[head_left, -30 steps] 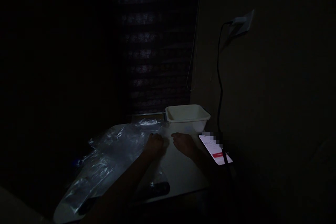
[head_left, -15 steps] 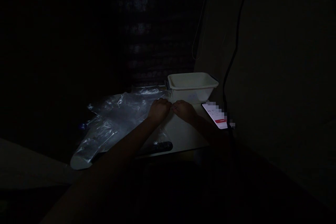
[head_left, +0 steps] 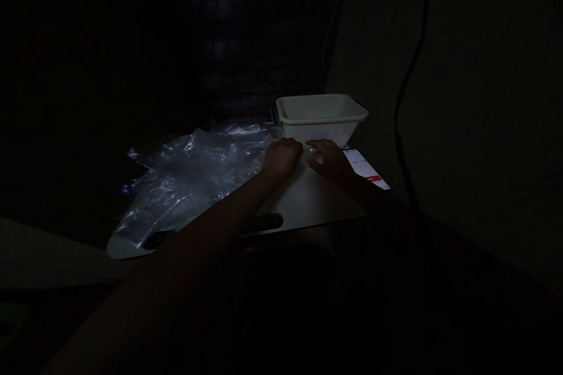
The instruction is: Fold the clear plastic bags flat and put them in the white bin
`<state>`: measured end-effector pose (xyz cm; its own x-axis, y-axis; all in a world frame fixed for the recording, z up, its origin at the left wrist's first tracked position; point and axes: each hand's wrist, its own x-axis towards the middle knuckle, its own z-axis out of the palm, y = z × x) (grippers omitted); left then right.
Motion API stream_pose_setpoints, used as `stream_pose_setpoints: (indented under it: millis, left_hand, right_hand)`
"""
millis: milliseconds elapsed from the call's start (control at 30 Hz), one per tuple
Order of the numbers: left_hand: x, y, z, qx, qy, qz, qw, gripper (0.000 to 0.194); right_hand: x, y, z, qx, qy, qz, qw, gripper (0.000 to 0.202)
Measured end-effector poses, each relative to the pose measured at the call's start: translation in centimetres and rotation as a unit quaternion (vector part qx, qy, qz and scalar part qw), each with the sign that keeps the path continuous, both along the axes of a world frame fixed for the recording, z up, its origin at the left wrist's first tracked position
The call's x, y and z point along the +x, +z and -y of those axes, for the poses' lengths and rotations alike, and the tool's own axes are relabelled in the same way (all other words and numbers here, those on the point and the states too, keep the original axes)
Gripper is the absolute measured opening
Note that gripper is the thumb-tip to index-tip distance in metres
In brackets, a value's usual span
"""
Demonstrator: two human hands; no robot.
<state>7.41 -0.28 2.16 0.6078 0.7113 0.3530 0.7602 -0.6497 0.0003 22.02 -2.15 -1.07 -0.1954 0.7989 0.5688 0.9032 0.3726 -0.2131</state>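
Note:
A heap of crumpled clear plastic bags (head_left: 206,161) covers the left part of a small white table (head_left: 308,202). My left hand (head_left: 282,159) is closed at the right edge of the heap, on a piece of the clear plastic; its fingertips are hidden. Close by on the right is my right hand (head_left: 331,161), thumb and fingers apart. A faint shiny bit of plastic shows between the two hands. Both are just in front of a white plastic tub (head_left: 319,129). The room is very dark, so fine detail is lost.
A lit phone (head_left: 367,170) with a timer lies right of my right hand. Dark handle-like slots (head_left: 264,222) run along the table's front edge. A black cable (head_left: 400,99) hangs along the right wall. A window blind (head_left: 246,70) is behind the table.
My hands were close together, both closed; now my right hand has moved apart to the right and its fingers have spread. The view has tilted, so the table appears higher.

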Motion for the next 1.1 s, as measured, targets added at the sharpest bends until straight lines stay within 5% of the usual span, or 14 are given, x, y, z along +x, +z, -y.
stream_pose_setpoints:
  millis: [333,567,733,1100]
  left_hand:
    - [2.2,-1.8,-0.7,-0.101,-0.069,0.190,0.974,0.015]
    - [2.7,-2.2,-0.8,-0.109,-0.050,0.241,0.963,0.018]
    - [2.8,-2.4,-1.0,-0.145,-0.071,0.243,0.956,0.021]
    - [2.3,-1.9,-1.2,-0.132,-0.027,0.261,0.956,0.013]
  right_hand:
    - [2.8,-1.0,1.1,0.046,-0.021,-0.172,0.984,0.027]
    - [3.5,-0.8,1.2,0.015,-0.064,-0.185,0.981,0.019]
    - [3.0,-0.7,1.0,-0.017,-0.017,-0.188,0.982,0.014]
    - [3.1,-0.6,1.2,0.037,-0.028,-0.157,0.987,0.015]
